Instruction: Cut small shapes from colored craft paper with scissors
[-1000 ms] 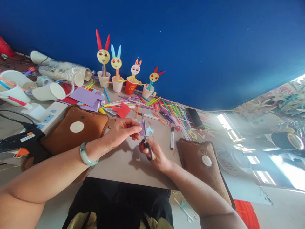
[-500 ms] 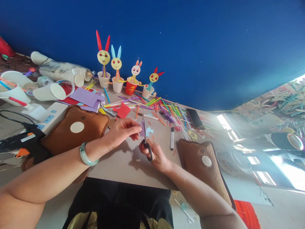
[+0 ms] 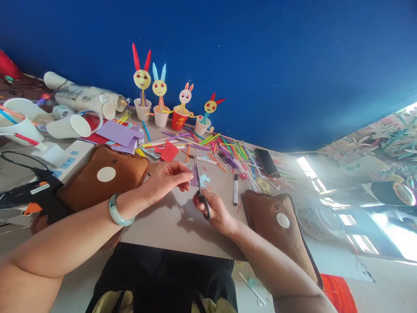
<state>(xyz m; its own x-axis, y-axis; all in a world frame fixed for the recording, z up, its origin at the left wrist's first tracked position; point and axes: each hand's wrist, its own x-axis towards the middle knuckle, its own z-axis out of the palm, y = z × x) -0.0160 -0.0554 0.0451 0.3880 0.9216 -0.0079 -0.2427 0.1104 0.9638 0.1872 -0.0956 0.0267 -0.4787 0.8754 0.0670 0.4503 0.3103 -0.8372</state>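
Note:
My right hand (image 3: pixel 217 213) is closed around black-handled scissors (image 3: pixel 198 176), with the blades pointing up and away from me. My left hand (image 3: pixel 171 180), a pale green bangle on its wrist, is pinched just left of the blades. At its fingertips, beside the blades, shows a small purple paper piece (image 3: pixel 194 174); the fingers cover part of it. Light blue paper scraps (image 3: pixel 204 179) lie on the table just behind the scissors.
Several rabbit-faced figures in paper cups (image 3: pixel 160 116) stand by the blue wall. Colourful sticks (image 3: pixel 224 148), a red paper piece (image 3: pixel 169 151), a marker (image 3: pixel 235 190) and a phone (image 3: pixel 267 162) lie before them. Brown cushions (image 3: pixel 106 174) flank my arms; a black glue gun (image 3: pixel 39 195) is at left.
My right hand and the scissors have shifted slightly to the right. My left hand stays nearly still.

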